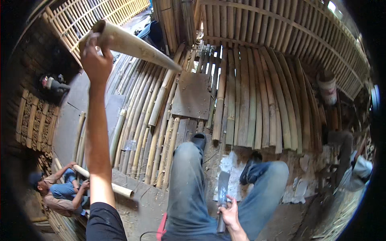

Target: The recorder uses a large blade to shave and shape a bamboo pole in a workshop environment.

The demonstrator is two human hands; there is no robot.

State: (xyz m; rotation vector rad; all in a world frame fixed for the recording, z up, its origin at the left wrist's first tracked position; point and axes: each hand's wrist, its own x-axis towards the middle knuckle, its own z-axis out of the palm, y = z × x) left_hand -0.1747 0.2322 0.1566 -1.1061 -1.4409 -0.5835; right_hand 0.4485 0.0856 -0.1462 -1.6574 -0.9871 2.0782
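Note:
My left arm reaches far up and to the left. At its end my left hand grips a thick bamboo pole close to its open, hollow end. The pole slants away to the right, its other end over a square brown board. Low in front of me, between my knees, my right hand is closed round a machete near its handle. Its broad dark blade points away from me, above a white-stained patch of floor.
Bamboo poles lie in rows at the left, with more poles at the right. A co-worker sits at the lower left, holding another bamboo tube. A bucket stands at the far right, below a bamboo-slat wall.

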